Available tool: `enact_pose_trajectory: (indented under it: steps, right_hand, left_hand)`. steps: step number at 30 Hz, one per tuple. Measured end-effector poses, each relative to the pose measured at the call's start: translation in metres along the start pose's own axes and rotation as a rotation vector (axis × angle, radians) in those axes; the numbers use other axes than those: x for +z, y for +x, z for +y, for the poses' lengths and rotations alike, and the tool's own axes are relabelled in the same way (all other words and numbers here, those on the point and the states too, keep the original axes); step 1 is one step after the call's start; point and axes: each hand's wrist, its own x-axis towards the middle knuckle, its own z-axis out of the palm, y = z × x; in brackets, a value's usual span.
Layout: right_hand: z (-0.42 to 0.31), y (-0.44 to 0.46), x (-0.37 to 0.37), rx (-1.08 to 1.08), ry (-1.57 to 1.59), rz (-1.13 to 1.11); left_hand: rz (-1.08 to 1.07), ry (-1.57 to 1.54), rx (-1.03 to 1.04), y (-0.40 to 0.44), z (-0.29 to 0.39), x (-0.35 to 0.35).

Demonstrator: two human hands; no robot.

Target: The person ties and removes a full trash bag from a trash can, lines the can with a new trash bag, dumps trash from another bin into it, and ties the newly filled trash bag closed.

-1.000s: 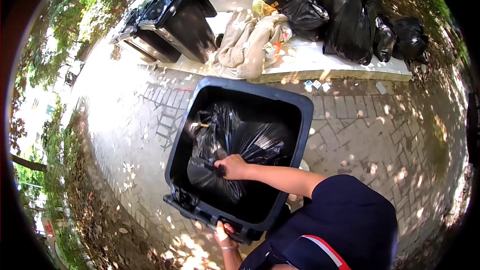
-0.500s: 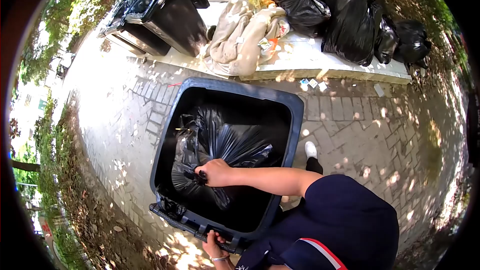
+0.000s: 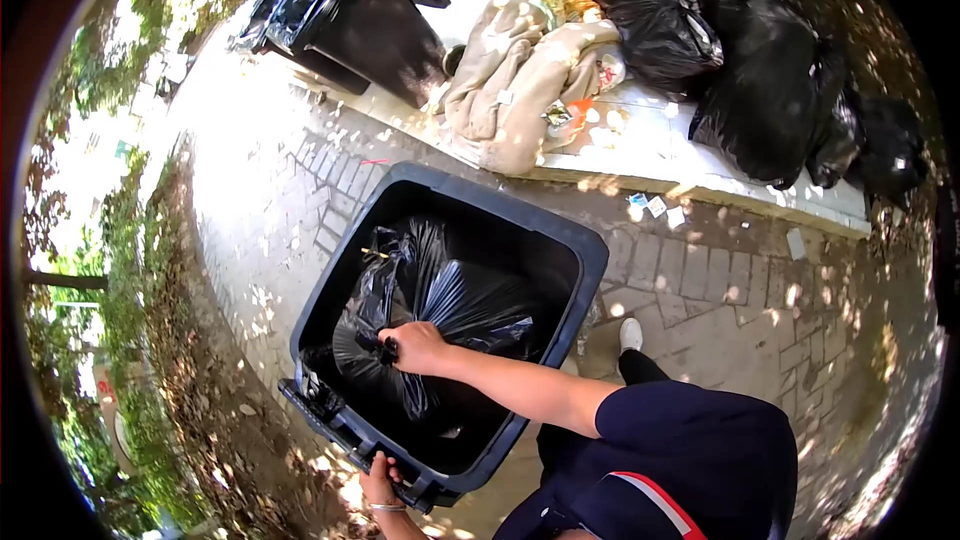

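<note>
A dark wheeled bin (image 3: 588, 285) stands open in front of me, with a black garbage bag (image 3: 465, 290) inside it. My right hand (image 3: 415, 348) reaches over the rim and is closed around the bunched top of the bag. Down at the near side of the bin, my left hand (image 3: 380, 478) is wrapped around the bin's handle (image 3: 345, 448). The bag's underside is hidden in the dark of the bin.
More dark bins (image 3: 375, 35) stand at the back left on a pale raised slab (image 3: 660, 155). Crumpled beige cloth (image 3: 530, 100) and several full black bags (image 3: 765, 90) lie along it. Paper scraps (image 3: 656, 206) dot the brick paving (image 3: 690, 285). Leaf litter (image 3: 225, 410) borders the left.
The view has turned, so the slab and its bags appear shifted right and down at the right. The bin appears tilted further. Both hands keep their grips.
</note>
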Motion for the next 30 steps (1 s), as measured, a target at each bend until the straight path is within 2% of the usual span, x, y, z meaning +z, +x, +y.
enact_pose_trajectory:
  steps: [4, 10, 16, 17, 18, 20, 27, 30]
  right_hand:
    - [0.014, 0.009, -0.033, -0.05, 0.045, 0.071]
    - [0.051, 0.01, -0.062, 0.089, 0.121, 0.305]
    - [0.08, -0.01, -0.11, 0.2, 0.141, 0.342]
    - [0.087, -0.02, -0.122, 0.185, 0.17, 0.319]
    - [0.1, -0.027, -0.12, 0.052, 0.05, 0.532]
    - [0.111, -0.053, -0.145, 0.314, 0.226, 0.167]
    - [0.136, -0.079, -0.211, 0.388, 0.179, 0.036]
    - [0.158, -0.077, -0.218, 0.314, 0.162, 0.147]
  left_hand:
    - [-0.04, 0.105, 0.012, -0.009, 0.018, 0.033]
    - [-0.144, 0.203, 0.073, -0.001, 0.046, 0.079]
    - [-0.158, 0.261, 0.196, -0.029, 0.064, 0.135]
    - [-0.208, 0.273, 0.154, -0.033, 0.055, 0.136]
    - [-0.204, 0.297, 0.133, -0.046, 0.048, 0.144]
    - [-0.14, 0.311, 0.074, -0.077, 0.031, 0.162]
    - [-0.162, 0.241, 0.154, -0.136, 0.001, 0.233]
    - [-0.109, 0.269, 0.108, -0.146, 0.0, 0.265]
